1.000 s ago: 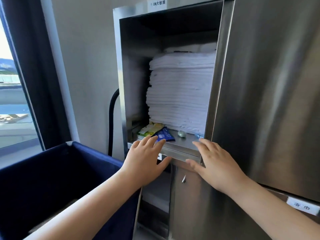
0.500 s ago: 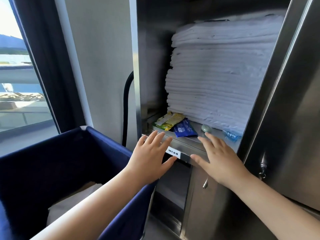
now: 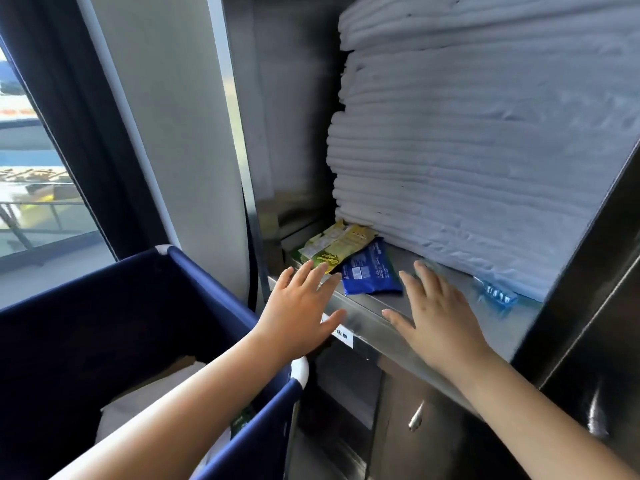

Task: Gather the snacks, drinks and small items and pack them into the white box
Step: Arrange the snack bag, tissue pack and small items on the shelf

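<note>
Left hand (image 3: 301, 308) and right hand (image 3: 438, 318) are spread flat, empty. The green snack packet (image 3: 334, 245) lies at one o'clock, just beyond the left; the blue packet (image 3: 370, 273) lies between both.

Steel shelf (image 3: 363, 313): towel stack (image 3: 467, 150), yellow packet (image 3: 336, 244), blue packet (image 3: 370, 271), clear plastic item (image 3: 495, 294)

yellow-green snack packet (image 3: 334, 244), blue packet (image 3: 371, 271), white towels (image 3: 467, 150), navy bin (image 3: 138, 306)
</note>
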`<state>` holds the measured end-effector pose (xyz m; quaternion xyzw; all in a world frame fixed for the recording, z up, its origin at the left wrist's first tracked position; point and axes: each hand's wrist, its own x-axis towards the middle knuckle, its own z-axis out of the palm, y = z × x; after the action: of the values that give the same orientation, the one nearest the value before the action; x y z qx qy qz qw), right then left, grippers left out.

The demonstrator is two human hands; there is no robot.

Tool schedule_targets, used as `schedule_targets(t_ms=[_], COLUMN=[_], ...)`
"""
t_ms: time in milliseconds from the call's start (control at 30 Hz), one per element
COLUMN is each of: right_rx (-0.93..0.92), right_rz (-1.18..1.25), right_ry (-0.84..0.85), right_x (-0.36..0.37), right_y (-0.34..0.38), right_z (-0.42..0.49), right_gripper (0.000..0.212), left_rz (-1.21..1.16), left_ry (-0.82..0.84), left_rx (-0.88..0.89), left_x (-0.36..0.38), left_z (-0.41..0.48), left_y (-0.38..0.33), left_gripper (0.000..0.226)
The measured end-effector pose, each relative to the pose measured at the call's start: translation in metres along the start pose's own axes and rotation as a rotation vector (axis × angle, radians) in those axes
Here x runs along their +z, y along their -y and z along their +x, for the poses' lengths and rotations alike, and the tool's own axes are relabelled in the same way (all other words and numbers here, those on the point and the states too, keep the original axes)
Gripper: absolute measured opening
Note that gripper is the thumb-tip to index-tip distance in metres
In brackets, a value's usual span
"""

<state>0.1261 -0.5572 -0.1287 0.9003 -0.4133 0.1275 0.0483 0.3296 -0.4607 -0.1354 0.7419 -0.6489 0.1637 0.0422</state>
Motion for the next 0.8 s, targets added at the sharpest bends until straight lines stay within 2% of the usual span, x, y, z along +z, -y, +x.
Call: schedule_targets(t_ms=[233,500,800], right_rx=[-0.032,-0.039,0.024], right_rz=[0.051,0.073,0.089], right_ry=[0.035,0.071,0.085], right_x=[0.035,0.064,0.099], right_y=[-0.001,-0.007,-0.008], right_z=[0.032,0.066,0.127], right_gripper=[0.073,0.072,0.068], left_rz=[-0.004,0.02,0.001], left_ry=[0.008,0.053,0.093], left_rx=[-0.041,-0.002,0.027], left_x=[0.033,0.064,0.112], left_z=[0.028,0.058,0.113], left_y=[-0.004,0.006,0.046], left_gripper=[0.067,0.068,0.068])
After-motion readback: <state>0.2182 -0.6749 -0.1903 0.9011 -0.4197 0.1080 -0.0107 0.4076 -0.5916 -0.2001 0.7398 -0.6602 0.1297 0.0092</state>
